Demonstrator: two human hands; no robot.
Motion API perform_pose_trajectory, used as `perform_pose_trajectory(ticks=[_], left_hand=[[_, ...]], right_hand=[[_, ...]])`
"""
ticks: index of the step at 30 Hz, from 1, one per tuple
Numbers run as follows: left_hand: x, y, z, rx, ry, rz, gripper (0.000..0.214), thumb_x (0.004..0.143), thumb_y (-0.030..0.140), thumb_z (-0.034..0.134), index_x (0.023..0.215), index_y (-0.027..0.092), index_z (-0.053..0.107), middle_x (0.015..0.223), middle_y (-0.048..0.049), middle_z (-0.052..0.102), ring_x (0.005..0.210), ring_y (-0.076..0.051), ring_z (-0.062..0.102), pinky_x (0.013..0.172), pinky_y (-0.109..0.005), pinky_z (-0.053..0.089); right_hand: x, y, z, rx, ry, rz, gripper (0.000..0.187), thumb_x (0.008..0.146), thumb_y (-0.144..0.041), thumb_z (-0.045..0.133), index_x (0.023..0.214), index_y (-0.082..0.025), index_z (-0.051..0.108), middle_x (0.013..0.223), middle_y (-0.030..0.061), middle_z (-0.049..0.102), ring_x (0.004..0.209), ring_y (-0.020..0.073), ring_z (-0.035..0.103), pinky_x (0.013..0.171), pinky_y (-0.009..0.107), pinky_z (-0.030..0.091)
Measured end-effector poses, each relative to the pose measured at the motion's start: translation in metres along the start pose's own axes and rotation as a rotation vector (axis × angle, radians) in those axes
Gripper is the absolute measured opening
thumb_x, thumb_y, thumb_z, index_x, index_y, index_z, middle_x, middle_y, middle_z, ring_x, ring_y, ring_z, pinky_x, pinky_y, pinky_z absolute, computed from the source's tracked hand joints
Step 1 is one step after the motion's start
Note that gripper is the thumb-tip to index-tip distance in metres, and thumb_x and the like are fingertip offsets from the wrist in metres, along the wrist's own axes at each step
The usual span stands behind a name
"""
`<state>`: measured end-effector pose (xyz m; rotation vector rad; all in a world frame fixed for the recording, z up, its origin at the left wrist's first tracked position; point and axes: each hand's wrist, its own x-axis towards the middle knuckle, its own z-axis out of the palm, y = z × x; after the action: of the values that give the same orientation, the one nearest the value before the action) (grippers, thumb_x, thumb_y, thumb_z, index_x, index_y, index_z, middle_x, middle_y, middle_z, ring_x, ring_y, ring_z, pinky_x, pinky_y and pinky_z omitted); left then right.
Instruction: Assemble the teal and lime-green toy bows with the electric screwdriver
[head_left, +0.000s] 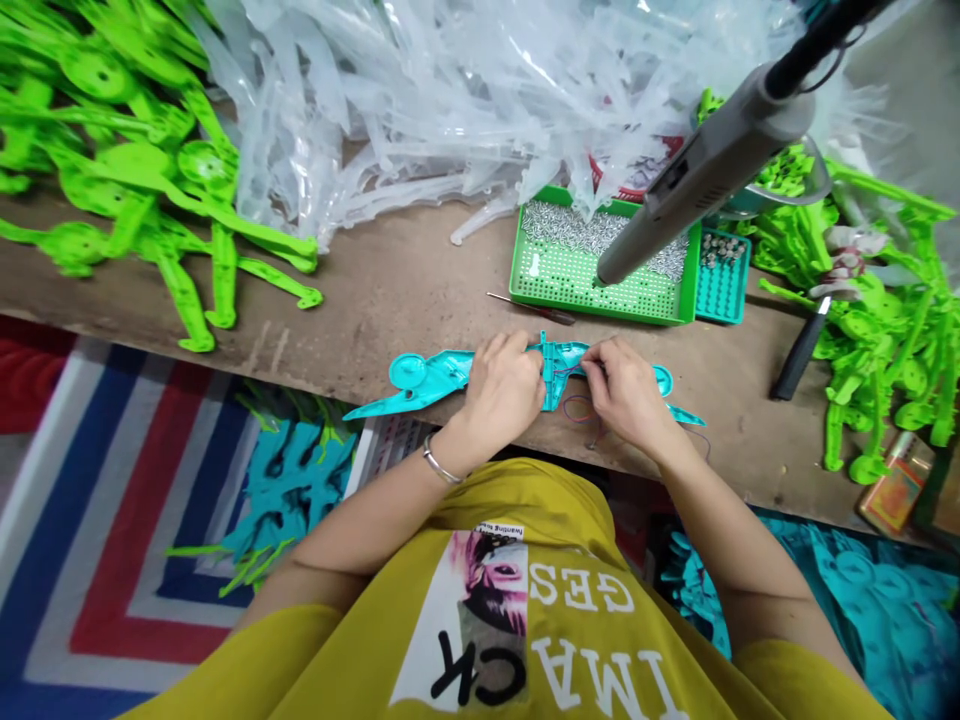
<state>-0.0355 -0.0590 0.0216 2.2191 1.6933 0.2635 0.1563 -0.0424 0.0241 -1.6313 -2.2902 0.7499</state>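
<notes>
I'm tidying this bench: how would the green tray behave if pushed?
The green tray would probably slide, not tip, being wide and low. It may feel heavy for its size, given its many metal bits. Those could spill if tilted, its top being open.

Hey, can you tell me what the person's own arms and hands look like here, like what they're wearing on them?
The left hand and right hand are gloveless. A silver-coloured bracelet circles the left wrist; none shows on the right. Short mustard-yellow sleeves leave both forearms bare.
</notes>
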Motion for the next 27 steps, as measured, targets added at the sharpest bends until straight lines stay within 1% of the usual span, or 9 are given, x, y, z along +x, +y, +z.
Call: perform_pose_trajectory(ticks=[3,6,11,14,17,18,20,23,27], left_hand=[[0.0,0.0,0.001,-0.003,-0.009,-0.006,0.018,0.09,0.014,0.056,0.081,0.016,0.072,0.106,-0.0139,0.069,0.1,-0.032,0.064,0.085,-0.047,0.054],[-0.001,0.0,0.003,0.002,0.021,-0.011,0.02,0.09,0.013,0.055,0.079,0.017,0.071,0.107,-0.0142,0.069,0.098,-0.031,0.064,0.086,-0.048,0.054],[-0.003,0.002,0.006,0.028,0.066,0.011,0.018,0.087,0.009,0.054,0.081,0.016,0.069,0.105,-0.0144,0.068,0.099,-0.031,0.064,0.093,-0.051,0.054],[-0.002,-0.001,0.006,-0.034,0.068,0.012,0.017,0.087,0.008,0.053,0.081,0.016,0.067,0.101,-0.0132,0.067,0.098,-0.03,0.065,0.096,-0.052,0.054],[-0.001,-0.009,0.003,-0.156,0.056,0.007,0.015,0.087,0.008,0.054,0.08,0.017,0.063,0.099,-0.0127,0.067,0.099,-0.028,0.067,0.094,-0.048,0.057],[-0.001,-0.012,0.001,-0.198,0.054,0.007,0.013,0.087,0.008,0.054,0.082,0.016,0.063,0.102,-0.0135,0.067,0.103,-0.029,0.067,0.094,-0.047,0.057],[-0.003,-0.018,-0.004,-0.258,0.05,0.017,0.011,0.086,0.008,0.055,0.088,0.015,0.063,0.116,-0.0163,0.066,0.114,-0.03,0.067,0.098,-0.046,0.057],[-0.008,-0.024,-0.01,-0.275,0.011,0.069,0.015,0.084,0.007,0.056,0.095,0.014,0.063,0.139,-0.0207,0.058,0.132,-0.033,0.06,0.11,-0.048,0.053],[-0.012,-0.032,-0.012,-0.293,-0.047,0.136,0.015,0.087,0.012,0.06,0.102,0.014,0.063,0.149,-0.0207,0.051,0.142,-0.034,0.052,0.117,-0.05,0.048]], right_hand=[[0.0,-0.001,0.001,0.003,0.006,0.008,0.015,0.099,-0.022,0.044,0.092,-0.02,0.058,0.096,0.013,0.066,0.091,0.0271,0.062,0.084,0.039,0.047],[0.001,-0.002,0.0,0.021,0.009,0.009,0.014,0.098,-0.022,0.046,0.091,-0.021,0.058,0.094,0.0121,0.067,0.09,0.0265,0.062,0.083,0.038,0.047],[0.001,-0.003,-0.002,0.078,-0.001,0.019,0.014,0.098,-0.024,0.049,0.089,-0.022,0.059,0.093,0.0105,0.068,0.091,0.0257,0.063,0.083,0.037,0.047],[0.001,-0.004,-0.002,0.096,-0.005,0.027,0.014,0.098,-0.025,0.05,0.09,-0.022,0.061,0.095,0.0101,0.07,0.092,0.0252,0.064,0.083,0.037,0.047],[0.0,-0.005,0.0,0.064,-0.027,0.021,0.015,0.098,-0.027,0.052,0.092,-0.022,0.064,0.095,0.0096,0.071,0.093,0.0258,0.064,0.084,0.037,0.046],[0.0,-0.006,0.001,0.051,-0.03,0.019,0.015,0.098,-0.027,0.052,0.092,-0.022,0.065,0.095,0.0094,0.071,0.094,0.0261,0.064,0.085,0.038,0.046],[-0.001,-0.006,0.003,0.028,-0.029,0.02,0.016,0.099,-0.028,0.053,0.093,-0.022,0.067,0.095,0.0093,0.072,0.095,0.0266,0.064,0.086,0.038,0.046],[-0.001,-0.008,0.005,-0.007,-0.029,0.026,0.018,0.098,-0.028,0.055,0.093,-0.021,0.071,0.094,0.0094,0.071,0.094,0.0268,0.064,0.086,0.038,0.045],[-0.001,-0.013,0.007,-0.05,-0.019,0.039,0.019,0.098,-0.03,0.058,0.094,-0.022,0.075,0.091,0.0085,0.07,0.092,0.0266,0.064,0.085,0.038,0.044]])
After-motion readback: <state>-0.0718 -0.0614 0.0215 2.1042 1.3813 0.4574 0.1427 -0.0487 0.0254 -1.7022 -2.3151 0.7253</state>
